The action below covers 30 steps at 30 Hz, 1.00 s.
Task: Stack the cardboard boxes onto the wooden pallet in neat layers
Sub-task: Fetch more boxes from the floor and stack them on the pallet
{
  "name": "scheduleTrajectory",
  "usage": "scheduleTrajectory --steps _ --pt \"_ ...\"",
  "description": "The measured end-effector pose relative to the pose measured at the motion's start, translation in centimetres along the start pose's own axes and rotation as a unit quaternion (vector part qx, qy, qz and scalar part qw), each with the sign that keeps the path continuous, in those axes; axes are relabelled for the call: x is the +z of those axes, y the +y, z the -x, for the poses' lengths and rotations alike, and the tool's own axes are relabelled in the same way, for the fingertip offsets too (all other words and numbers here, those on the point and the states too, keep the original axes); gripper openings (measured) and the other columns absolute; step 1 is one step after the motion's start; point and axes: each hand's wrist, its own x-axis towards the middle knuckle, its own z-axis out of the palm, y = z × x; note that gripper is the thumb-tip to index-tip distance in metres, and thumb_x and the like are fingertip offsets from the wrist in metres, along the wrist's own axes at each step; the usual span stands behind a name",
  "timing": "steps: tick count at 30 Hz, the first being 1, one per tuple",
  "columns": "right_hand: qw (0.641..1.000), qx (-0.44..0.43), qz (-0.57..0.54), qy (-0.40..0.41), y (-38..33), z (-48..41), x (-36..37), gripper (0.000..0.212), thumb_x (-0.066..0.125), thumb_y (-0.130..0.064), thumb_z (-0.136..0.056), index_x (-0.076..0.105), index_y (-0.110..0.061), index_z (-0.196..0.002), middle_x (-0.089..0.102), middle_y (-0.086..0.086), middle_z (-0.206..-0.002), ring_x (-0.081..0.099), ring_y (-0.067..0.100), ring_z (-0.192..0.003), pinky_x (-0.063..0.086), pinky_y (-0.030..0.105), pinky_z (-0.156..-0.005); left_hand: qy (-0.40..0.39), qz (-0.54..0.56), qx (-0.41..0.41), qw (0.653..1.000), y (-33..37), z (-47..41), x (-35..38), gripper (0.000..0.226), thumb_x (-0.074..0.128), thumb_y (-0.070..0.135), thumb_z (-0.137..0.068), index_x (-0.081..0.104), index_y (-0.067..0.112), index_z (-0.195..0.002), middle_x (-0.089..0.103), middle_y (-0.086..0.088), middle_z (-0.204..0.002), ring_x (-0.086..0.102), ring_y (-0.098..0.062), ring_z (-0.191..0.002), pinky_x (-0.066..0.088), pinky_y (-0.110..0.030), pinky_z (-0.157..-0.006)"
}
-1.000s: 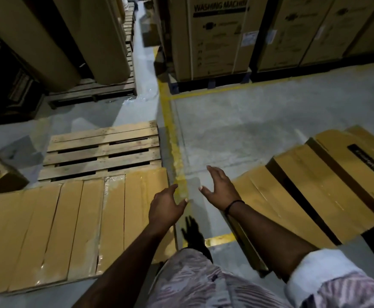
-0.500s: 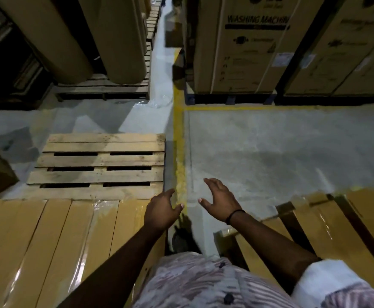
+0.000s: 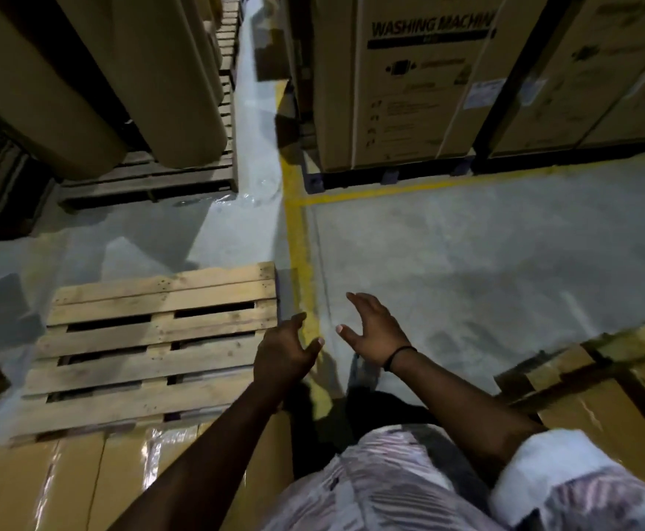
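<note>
So nothing is being held right now. The left grip point(image 3: 286, 354) and the right grip point(image 3: 374, 327) are both released, fingers spread and loosely curved. They're hung in the air at the right edge of the wooden pallet point(image 3: 152, 350), over the yellow floor line point(image 3: 298, 243) painted along that edge. The pallet's near end is already covered by a row of laid boxes point(image 3: 83, 484), film-wrapped and set side by side, with their long axes pointed across the slats toward the pallet's bare far end. The waiting boxes point(image 3: 601, 408) are found well right of the pallet, past the yellow line, and are only partly in frame. That's the relation everything hangs on, imo: the supply is off to the right of the pallet, so the right grip is the nearer one. A turn away from the pallet is probably needed before anything can be grabbed. Their long sides look slanted against the pallet's slats, so a box would likely have to be swung round to match the row already laid.
</note>
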Motion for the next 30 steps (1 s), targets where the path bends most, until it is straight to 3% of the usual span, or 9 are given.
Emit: scheduleTrajectory --steps 2,11,18,25,30 --pt "1.000 0.014 -0.012 0.014 0.9 -3.0 -1.1 0.075 0.058 -0.054 -0.095 0.030 -0.025 -0.157 0.027 0.002 -0.162 0.031 0.026 -0.147 0.034 0.045 -0.115 -0.013 -0.006 0.018 1.000 1.6 -4.1 0.1 0.092 0.046 0.075 -0.077 0.058 0.012 -0.142 0.065 -0.011 -0.135 0.061 -0.029 -0.123 0.049 -0.035 -0.098" --pt "0.992 0.095 -0.049 0.066 6.6 -15.6 -10.9 0.074 0.058 -0.051 -0.095 0.029 -0.023 -0.157 0.027 0.003 -0.162 0.031 0.027 -0.146 0.035 0.046 -0.114 -0.094 -0.080 0.096 0.988 10.5 -23.0 1.3 0.069 0.066 0.055 -0.090 0.050 0.021 -0.148 0.064 -0.005 -0.135 0.059 -0.027 -0.124 0.048 -0.036 -0.101" --pt "0.970 0.192 -0.072 0.127 12.3 -20.2 -17.3 0.076 0.054 -0.055 -0.096 0.023 -0.026 -0.159 0.024 0.004 -0.163 0.031 0.029 -0.145 0.032 0.044 -0.116 -0.190 -0.101 0.181 0.960 18.3 -34.6 3.9 0.072 0.063 0.059 -0.090 0.044 0.026 -0.151 0.060 0.000 -0.140 0.054 -0.024 -0.129 0.047 -0.039 -0.104" --pt "0.901 0.356 -0.128 0.215 15.8 -18.6 -18.3 0.076 0.053 -0.055 -0.097 0.021 -0.025 -0.160 0.022 0.005 -0.164 0.030 0.029 -0.146 0.029 0.042 -0.118 -0.302 -0.128 0.326 0.887 24.4 -42.0 7.6 0.071 0.062 0.060 -0.090 0.043 0.029 -0.151 0.059 0.002 -0.141 0.055 -0.023 -0.129 0.047 -0.040 -0.104" --pt "0.785 0.487 -0.164 0.345 14.4 -17.7 -18.6 0.072 0.057 -0.052 -0.096 0.029 -0.025 -0.157 0.031 0.005 -0.160 0.035 0.028 -0.142 0.034 0.043 -0.114 -0.380 -0.159 0.445 0.795 28.7 -46.2 9.1 0.069 0.063 0.056 -0.092 0.043 0.027 -0.152 0.059 0.001 -0.141 0.056 -0.020 -0.128 0.047 -0.034 -0.104"
